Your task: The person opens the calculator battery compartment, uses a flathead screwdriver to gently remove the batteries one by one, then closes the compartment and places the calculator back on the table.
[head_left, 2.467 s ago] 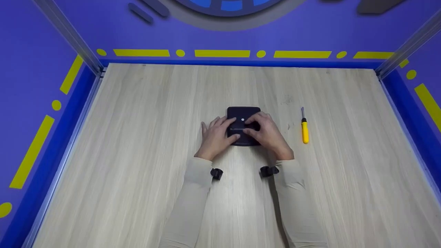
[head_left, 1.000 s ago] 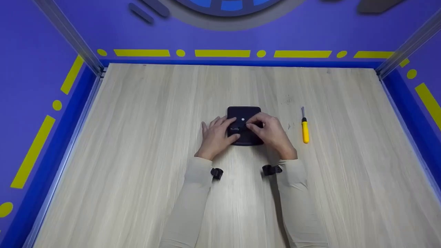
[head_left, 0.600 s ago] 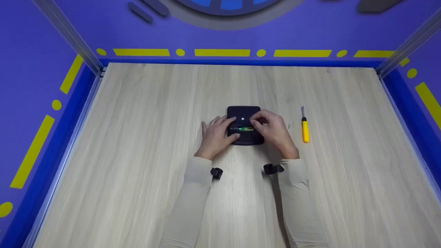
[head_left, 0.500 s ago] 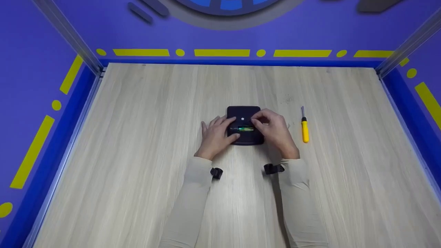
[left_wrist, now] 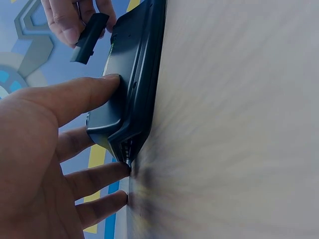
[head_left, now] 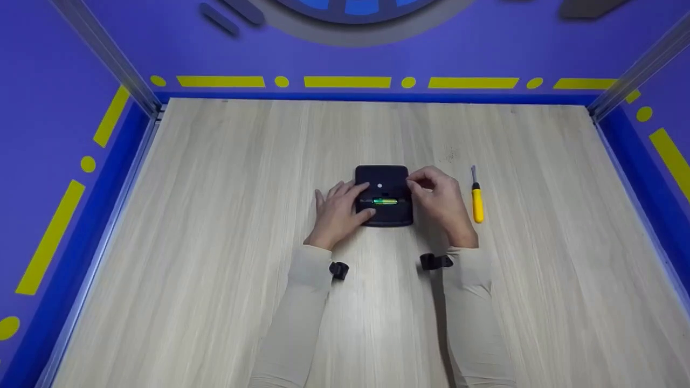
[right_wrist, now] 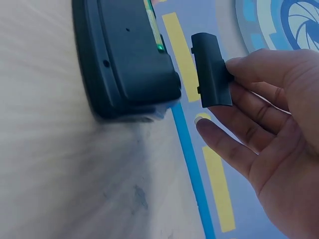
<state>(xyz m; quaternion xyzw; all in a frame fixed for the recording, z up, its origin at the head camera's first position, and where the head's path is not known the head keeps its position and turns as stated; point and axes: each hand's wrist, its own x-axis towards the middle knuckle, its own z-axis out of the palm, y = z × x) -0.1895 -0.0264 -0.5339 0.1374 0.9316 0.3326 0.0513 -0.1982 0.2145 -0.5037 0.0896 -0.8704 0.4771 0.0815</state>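
A black, flat-backed device point(head_left: 396, 175) lies on the table with its battery slot uncovered. Inside the slot sits a green and yellow battery point(head_left: 385, 201). My left hand point(head_left: 335, 216) rests against the device's left side, thumb point(left_wrist: 94, 94) pressing on the upper face and fingers fairly straight. Just off the right edge, my right hand point(head_left: 443, 200) pinches a small black battery cover point(right_wrist: 213, 72) between thumb and fingers. The right wrist view shows small tabs along the cover's edge, apart from the device. In the head view the cover is mostly hidden by the fingers.
A screwdriver point(head_left: 477, 202) with a yellow handle lies on the wooden table point(head_left: 242, 188), right of the right hand, tip pointing away. Blue and purple panels point(head_left: 345, 59) with yellow markings enclose the back and sides of the table.
The right hand has lifted the battery cover off the device and moved to the right with it, exposing the battery. The left hand has stayed in place.
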